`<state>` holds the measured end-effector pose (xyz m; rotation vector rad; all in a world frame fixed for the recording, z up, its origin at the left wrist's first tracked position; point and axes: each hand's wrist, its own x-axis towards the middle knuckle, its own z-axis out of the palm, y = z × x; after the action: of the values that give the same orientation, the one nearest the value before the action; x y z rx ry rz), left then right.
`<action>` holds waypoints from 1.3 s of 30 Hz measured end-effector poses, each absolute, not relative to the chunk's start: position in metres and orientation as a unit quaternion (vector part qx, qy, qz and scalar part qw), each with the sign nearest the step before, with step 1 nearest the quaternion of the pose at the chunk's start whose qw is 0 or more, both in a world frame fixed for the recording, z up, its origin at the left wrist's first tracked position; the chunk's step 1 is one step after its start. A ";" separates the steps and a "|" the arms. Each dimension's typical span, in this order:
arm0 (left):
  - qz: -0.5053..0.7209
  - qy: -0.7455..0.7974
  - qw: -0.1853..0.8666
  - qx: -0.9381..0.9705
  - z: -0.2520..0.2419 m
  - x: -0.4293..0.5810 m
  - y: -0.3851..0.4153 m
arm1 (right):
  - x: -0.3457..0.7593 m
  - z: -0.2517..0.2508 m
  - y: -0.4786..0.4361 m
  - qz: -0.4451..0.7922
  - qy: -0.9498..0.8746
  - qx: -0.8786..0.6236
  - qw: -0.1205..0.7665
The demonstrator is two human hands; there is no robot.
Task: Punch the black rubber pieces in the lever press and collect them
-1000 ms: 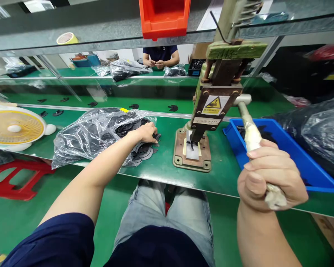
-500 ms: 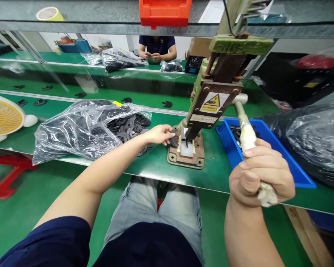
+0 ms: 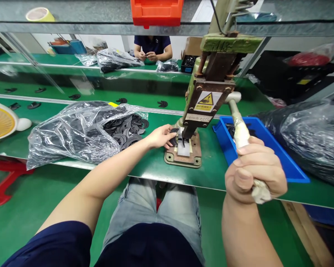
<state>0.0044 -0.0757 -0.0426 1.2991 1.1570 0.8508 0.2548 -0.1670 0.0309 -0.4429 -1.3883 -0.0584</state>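
Observation:
A black curved plastic piece (image 3: 173, 137) is pinched in the fingers of my left hand (image 3: 161, 136), at the left side of the press base (image 3: 180, 158). Beside it, the ram of the hand press (image 3: 202, 100) reaches down over a small light block (image 3: 183, 149), where a dark bit shows under the tip. My right hand (image 3: 257, 170) is wrapped around the tape-covered press lever (image 3: 241, 132), which slants down toward me. Left of my left hand, a clear plastic bag (image 3: 69, 137) lies open with many similar black pieces (image 3: 128, 128) spilling from its mouth.
A blue bin (image 3: 284, 157) with dark parts stands right of the press, next to a large wrapped black bundle (image 3: 303, 129). A fan (image 3: 1, 124) is at the left. Several black pieces lie on the green strip behind. Across it sits a co-worker (image 3: 152, 48). A red bin (image 3: 157, 13) hangs overhead.
The view has shifted slightly, so the bench things sit a little further left. My left hand still holds the black piece at the press, and my right hand stays on the lever.

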 end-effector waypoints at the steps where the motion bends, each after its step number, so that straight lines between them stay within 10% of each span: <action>1: 0.360 0.490 0.574 0.548 -0.042 0.005 -0.074 | 0.255 0.031 -0.168 -0.026 -0.636 -0.205 0.743; 39: 0.178 0.554 0.656 0.480 -0.029 0.008 -0.038 | 0.249 0.043 -0.169 -0.032 -0.623 -0.211 0.752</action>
<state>0.0083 -0.0385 -0.0289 1.0876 1.2561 0.4041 0.2495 -0.1688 0.0426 -0.4611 -1.3615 -0.0698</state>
